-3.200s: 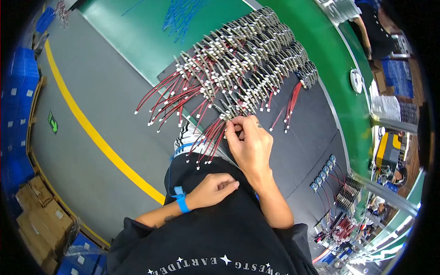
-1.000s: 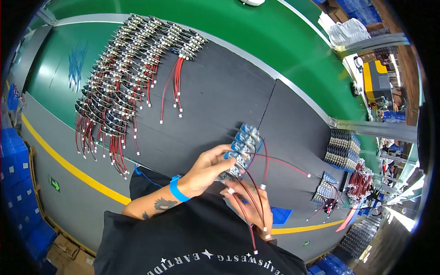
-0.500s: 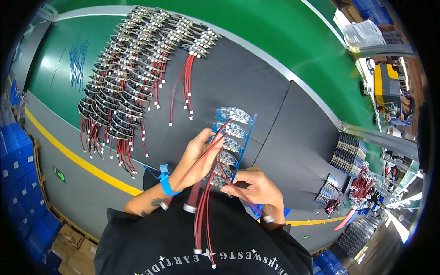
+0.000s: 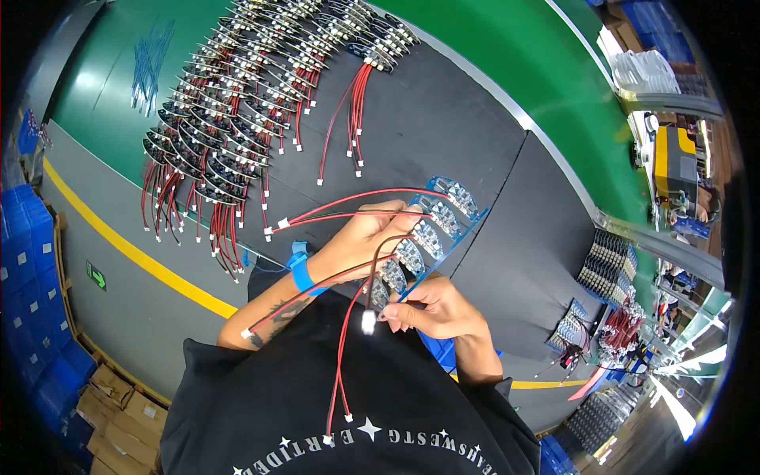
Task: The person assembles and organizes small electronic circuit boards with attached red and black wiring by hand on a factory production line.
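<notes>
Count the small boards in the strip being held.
6 boards, in one slanting row: from the lowest, by the right hand, up to the topmost; none seems hidden.

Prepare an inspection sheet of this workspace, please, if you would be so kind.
Surface: black mat over green tabletop.
Job's things: blue board panel, held; rows of wired boards on the mat.
Clutter: loose, thin blue strips on the tabletop.
Hands: left hand holds the panel's left side; right hand pinches its near end.
Cables: red-and-black leads with white connectors trail from the panel, some across the left hand.
Surroundings: yellow floor line, blue boxes at left.
</notes>
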Demonstrator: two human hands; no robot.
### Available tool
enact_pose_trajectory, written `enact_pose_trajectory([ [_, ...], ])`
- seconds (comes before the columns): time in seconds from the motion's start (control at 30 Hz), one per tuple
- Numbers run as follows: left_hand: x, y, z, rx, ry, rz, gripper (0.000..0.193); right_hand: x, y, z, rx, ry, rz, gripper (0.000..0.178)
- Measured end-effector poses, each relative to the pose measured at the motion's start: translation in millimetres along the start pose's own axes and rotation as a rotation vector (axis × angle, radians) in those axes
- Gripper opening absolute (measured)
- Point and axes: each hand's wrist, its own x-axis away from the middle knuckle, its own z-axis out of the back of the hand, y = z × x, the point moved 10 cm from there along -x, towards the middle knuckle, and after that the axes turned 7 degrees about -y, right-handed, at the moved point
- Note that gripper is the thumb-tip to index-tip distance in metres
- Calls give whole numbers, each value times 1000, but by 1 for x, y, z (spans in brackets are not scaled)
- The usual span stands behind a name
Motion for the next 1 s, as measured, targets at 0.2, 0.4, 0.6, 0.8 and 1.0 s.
enact_pose_trajectory([
  [0.2,1,7,-4,-39,64,36,25,-2,2,-4,-49,77,75,11],
  [0.4,6,38,-5,-716,59,-313,25,3,-15,22,120,221,50,11],
  [0.6,-1,34,-9,-706,-85,-300,24,6,10,19,33,118,-105,16],
  [0.8,0,19,-1,-449,19,-83,27,1,9,12,-65,107,-78,16],
  [1.0,4,20,-2,-630,-13,-8,24,2,5,12,-44,99,-81,13],
])
